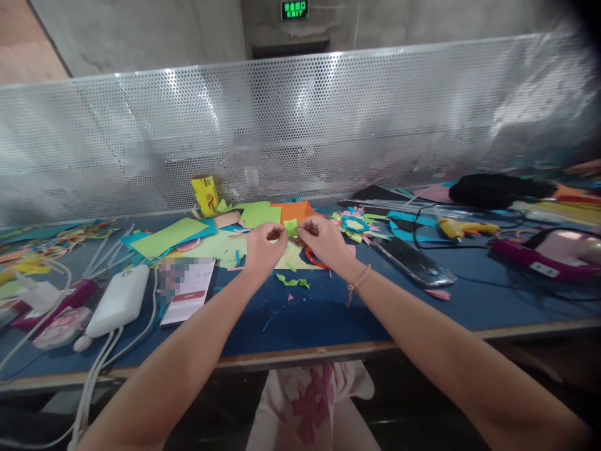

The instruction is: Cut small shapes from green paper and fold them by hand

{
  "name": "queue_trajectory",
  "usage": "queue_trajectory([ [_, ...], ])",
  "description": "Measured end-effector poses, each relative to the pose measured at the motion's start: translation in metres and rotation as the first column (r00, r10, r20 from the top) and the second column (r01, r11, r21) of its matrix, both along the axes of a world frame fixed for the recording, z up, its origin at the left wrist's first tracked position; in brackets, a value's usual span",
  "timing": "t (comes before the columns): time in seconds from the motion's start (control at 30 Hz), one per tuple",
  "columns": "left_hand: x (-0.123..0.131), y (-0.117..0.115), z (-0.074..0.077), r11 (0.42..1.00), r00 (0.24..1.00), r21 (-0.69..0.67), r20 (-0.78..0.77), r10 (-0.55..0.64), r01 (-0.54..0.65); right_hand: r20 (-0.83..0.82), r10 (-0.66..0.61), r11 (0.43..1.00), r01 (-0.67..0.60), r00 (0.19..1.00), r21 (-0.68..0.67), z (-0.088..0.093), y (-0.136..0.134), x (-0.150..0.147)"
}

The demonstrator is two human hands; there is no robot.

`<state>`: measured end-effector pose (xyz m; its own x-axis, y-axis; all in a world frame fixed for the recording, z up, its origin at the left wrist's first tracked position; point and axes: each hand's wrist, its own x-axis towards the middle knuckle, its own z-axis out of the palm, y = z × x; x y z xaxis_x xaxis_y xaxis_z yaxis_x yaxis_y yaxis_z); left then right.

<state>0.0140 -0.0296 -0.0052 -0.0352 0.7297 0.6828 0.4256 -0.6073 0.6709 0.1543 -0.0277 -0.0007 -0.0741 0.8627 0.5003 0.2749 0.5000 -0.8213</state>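
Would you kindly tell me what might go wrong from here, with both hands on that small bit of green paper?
The small green paper, pinched between the left hand and the right hand, might tear if pulled too hard. White cables run over the front edge of the table near the left forearm; a snag could drag the white device. The bracelet has a dangling end that might catch the green scrap.

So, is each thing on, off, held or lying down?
Small green paper piece, held between left hand and right hand
Rectangular white-screened phone, lit
Black rectangular phone, screen dark
Yellow plastic glue gun, lying on its side
Green rectangular exit sign, lit
Narrow green paper strip, crumpled
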Motion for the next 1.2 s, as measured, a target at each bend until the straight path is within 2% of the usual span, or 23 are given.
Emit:
queue_trajectory([
  [0.27,0.0004,0.0002,-0.0011,0.996,0.991,0.078,-0.119,0.059,-0.050,0.070,-0.042,0.998,0.039,0.997,0.047,0.0022,-0.0042,-0.0026],
  [0.5,0.0004,0.0028,-0.0021,0.980,0.968,0.195,-0.239,0.080,-0.033,0.112,-0.040,0.997,0.032,0.993,0.065,0.0015,-0.0052,-0.0037],
  [0.67,-0.0007,0.0048,-0.0029,0.973,0.953,0.229,-0.293,0.072,-0.003,0.192,-0.052,0.990,0.025,0.980,0.140,0.0015,-0.0056,-0.0028],
  [0.8,-0.0009,0.0043,-0.0020,0.982,0.962,0.185,-0.273,0.025,0.027,0.245,-0.105,0.974,0.050,0.964,0.220,0.0012,-0.0051,-0.0030],
  [1.07,0.0016,0.0021,-0.0036,0.992,0.980,0.094,-0.185,-0.068,0.087,0.288,-0.149,0.962,0.072,0.946,0.263,-0.0002,-0.0032,-0.0035],
  [1.2,0.0020,0.0018,-0.0051,0.990,0.983,0.098,-0.161,-0.085,0.102,0.299,-0.156,0.950,0.061,0.941,0.306,-0.0006,-0.0018,-0.0015],
])
